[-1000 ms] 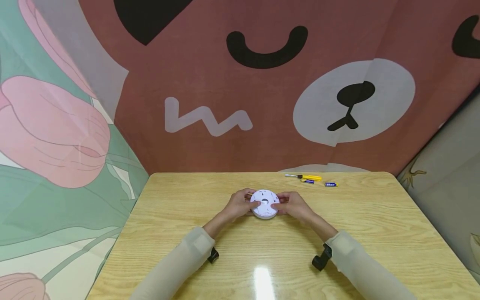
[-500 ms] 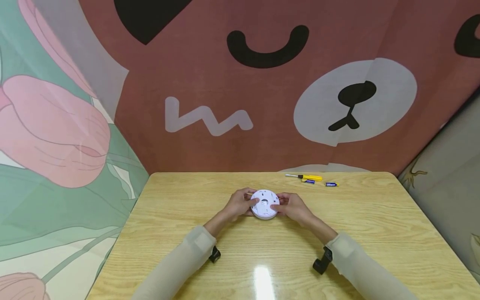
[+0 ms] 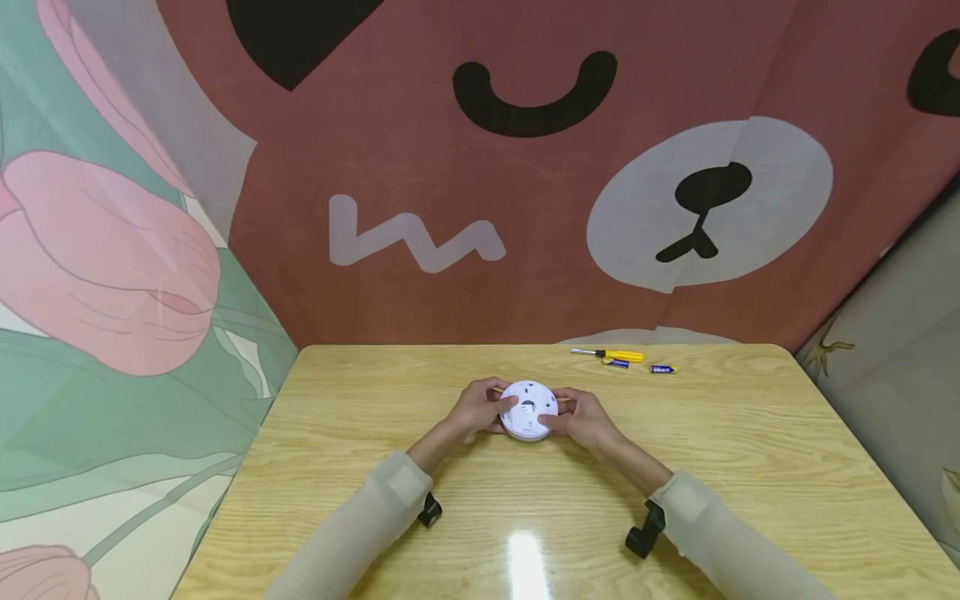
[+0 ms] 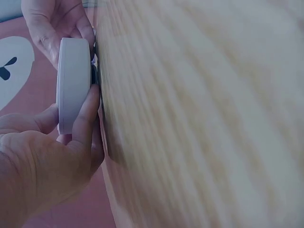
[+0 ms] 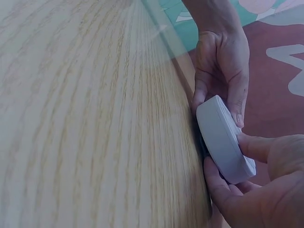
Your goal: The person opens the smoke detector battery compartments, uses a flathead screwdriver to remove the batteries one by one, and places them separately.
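Note:
In the head view a white round smoke detector (image 3: 525,425) lies flat between both hands, its face with a centre hole and small slots turned up. My left hand (image 3: 474,410) pinches its left edge, thumb on the upper face and fingers beneath. From the right side, my right hand (image 3: 588,421) grips it the same way, thumb lying over the face. The left wrist view shows the smooth side wall of the detector (image 4: 75,80), held close over the table. The underside is mostly hidden by fingers.
A screwdriver (image 3: 622,356) with a yellow handle lies near the back edge of the wooden table (image 3: 375,383). Two small blue-and-yellow batteries are close by, one battery (image 3: 618,364) just below the screwdriver and another battery (image 3: 663,369) farther right. A printed cloth (image 3: 420,300) hangs behind.
The detector has turned slightly clockwise between the hands and shifted a touch toward the person. My right hand and thumb have moved slightly nearer the person; the left hand stays almost in place.

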`<state>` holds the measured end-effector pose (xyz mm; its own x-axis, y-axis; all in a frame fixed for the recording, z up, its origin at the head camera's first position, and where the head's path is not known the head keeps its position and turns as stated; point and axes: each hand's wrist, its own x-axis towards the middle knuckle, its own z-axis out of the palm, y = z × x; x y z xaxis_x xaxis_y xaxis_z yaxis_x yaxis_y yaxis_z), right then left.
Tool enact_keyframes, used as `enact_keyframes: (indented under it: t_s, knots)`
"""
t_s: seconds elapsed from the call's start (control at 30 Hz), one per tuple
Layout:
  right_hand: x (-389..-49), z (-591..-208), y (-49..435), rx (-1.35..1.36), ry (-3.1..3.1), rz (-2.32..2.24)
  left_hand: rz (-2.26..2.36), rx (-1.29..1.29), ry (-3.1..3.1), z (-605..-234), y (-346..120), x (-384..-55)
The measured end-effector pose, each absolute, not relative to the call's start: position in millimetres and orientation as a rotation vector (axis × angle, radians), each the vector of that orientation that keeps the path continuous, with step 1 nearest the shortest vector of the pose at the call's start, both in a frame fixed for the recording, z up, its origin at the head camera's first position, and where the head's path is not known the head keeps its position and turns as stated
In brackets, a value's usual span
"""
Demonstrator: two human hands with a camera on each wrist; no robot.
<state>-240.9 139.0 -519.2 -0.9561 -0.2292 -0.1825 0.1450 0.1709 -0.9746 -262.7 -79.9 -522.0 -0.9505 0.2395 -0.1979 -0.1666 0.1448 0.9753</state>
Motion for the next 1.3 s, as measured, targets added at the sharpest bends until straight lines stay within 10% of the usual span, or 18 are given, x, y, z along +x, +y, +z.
enact_keyframes:
  t_s: [1.3]
  knots:
    - [-241,-505,153,-0.194,2.227,-1.847,1.919,0.23,2.222,-506,-79,-257]
